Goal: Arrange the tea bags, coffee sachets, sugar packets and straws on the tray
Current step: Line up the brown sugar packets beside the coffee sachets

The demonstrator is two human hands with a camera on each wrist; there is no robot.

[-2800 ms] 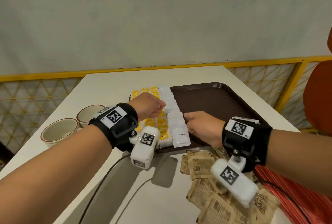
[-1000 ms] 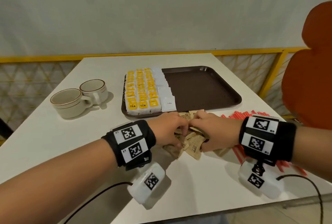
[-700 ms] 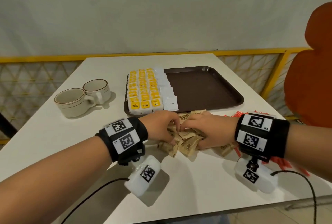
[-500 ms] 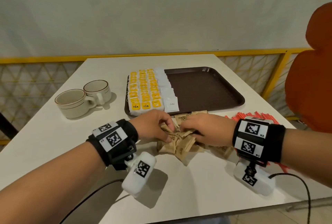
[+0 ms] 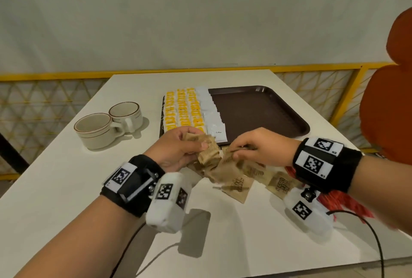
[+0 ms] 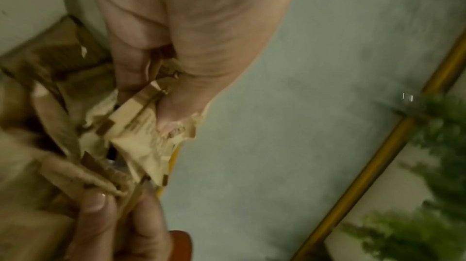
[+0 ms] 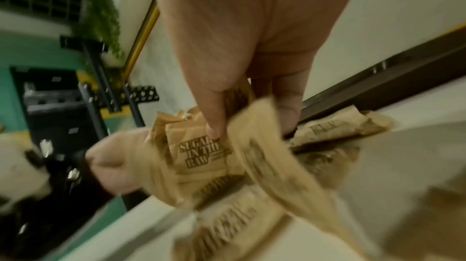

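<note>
Lifted off the table (image 5: 66, 188) since half a second ago, both hands raised with brown sugar packets (image 5: 209, 150): left hand (image 5: 178, 150) clutching a crumpled bunch, right hand (image 5: 263, 146) pinching more between thumb and fingers. Remaining packets loose on the table just short of the tray (image 5: 289, 110). Tea bags (image 5: 182, 110) and coffee sachets (image 5: 211, 117) lined along the tray's left side, red straws (image 5: 341, 201) beneath the right wrist.

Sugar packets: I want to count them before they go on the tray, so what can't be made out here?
- Sugar packets: head view, both hands cover part of the pile; no count.
- Left hand: its bunch overlaps in the left wrist view.
- Right hand: right wrist view blurred.
- Red straws: hidden by the right wrist.
</note>
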